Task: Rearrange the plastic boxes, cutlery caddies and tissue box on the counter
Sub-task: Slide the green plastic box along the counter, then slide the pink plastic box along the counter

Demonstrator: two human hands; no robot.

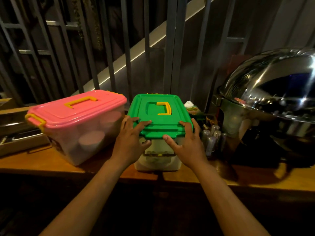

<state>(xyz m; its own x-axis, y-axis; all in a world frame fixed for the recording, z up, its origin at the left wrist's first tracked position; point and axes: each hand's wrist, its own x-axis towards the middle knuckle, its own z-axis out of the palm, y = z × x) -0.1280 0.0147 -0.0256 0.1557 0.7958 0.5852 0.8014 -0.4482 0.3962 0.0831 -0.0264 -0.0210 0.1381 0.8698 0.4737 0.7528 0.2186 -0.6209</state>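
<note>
A clear plastic box with a green lid (160,113) and a yellow handle stands at the middle of the wooden counter (42,164). My left hand (131,142) grips its near left corner, fingers over the lid's edge. My right hand (185,143) grips the near right corner, thumb under the rim. To the left stands a larger clear box with a pink lid (78,109), holding pink bowls. Behind the green box on the right a tissue box (191,108) peeks out. A cutlery caddy (213,138) with wrapped cutlery stands right of the green box.
A big shiny steel chafing dish (272,103) with a domed lid fills the right side of the counter. A metal tray (15,135) lies at the far left. Dark vertical railings (109,48) rise directly behind the counter.
</note>
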